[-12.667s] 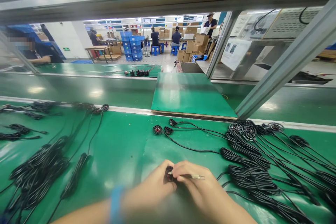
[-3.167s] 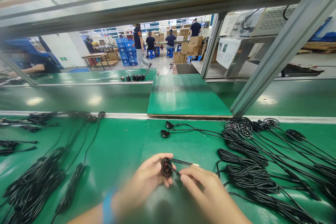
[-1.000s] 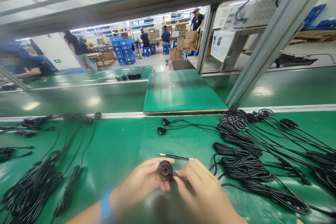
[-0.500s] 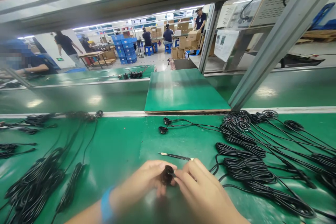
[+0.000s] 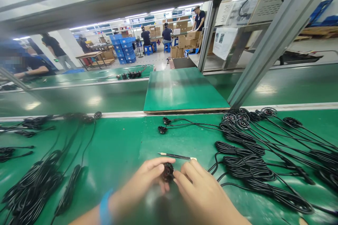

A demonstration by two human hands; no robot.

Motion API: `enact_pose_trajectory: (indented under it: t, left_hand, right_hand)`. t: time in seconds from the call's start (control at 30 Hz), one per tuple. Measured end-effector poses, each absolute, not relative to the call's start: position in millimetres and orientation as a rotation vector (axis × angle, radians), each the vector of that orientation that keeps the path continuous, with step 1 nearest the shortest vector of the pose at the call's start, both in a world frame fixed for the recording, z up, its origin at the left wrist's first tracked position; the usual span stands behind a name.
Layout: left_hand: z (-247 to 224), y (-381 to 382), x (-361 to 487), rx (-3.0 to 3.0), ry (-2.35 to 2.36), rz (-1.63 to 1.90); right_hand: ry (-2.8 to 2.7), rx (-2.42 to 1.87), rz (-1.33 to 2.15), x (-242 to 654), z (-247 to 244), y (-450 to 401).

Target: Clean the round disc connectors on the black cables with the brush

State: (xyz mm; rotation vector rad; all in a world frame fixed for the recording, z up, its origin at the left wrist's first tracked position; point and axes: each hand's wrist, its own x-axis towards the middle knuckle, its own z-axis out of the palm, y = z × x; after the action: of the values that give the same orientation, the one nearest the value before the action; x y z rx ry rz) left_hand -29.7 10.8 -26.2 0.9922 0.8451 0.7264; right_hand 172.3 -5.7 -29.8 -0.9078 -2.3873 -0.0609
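Note:
My left hand (image 5: 151, 174), with a blue band on its wrist, grips a small round black toothed part (image 5: 168, 171) between thumb and fingers. A reddish tint shows inside the part. My right hand (image 5: 194, 182) has its thumb and index fingertips pinched together against the part's right side. Whatever lies between those fingertips is hidden. Just beyond both hands a thin black pen-like tool (image 5: 175, 155) with pale ends lies on the green table (image 5: 116, 154), its right end close to my right knuckles.
Two small black parts (image 5: 162, 130) on cables lie ahead. Bundled black cables (image 5: 248, 168) with round heads cover the right side; more cable bundles (image 5: 34, 179) lie left. A raised green board (image 5: 185, 91) and a metal post (image 5: 253, 52) stand beyond. Other people work farther off.
The black part has turned slightly in my left hand, showing more of its inside. My right fingertips are closer to its edge. The whole view has shifted slightly.

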Motion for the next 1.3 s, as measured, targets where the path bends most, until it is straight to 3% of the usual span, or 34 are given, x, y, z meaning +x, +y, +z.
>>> enact_pose_trajectory:
  t: [1.3]
  left_hand:
    - [-23.5,-3.4,-21.6,1.137,1.013,0.649]
  right_hand:
    - [-2.382,-0.891,-0.196,159.4,-40.8,-12.6]
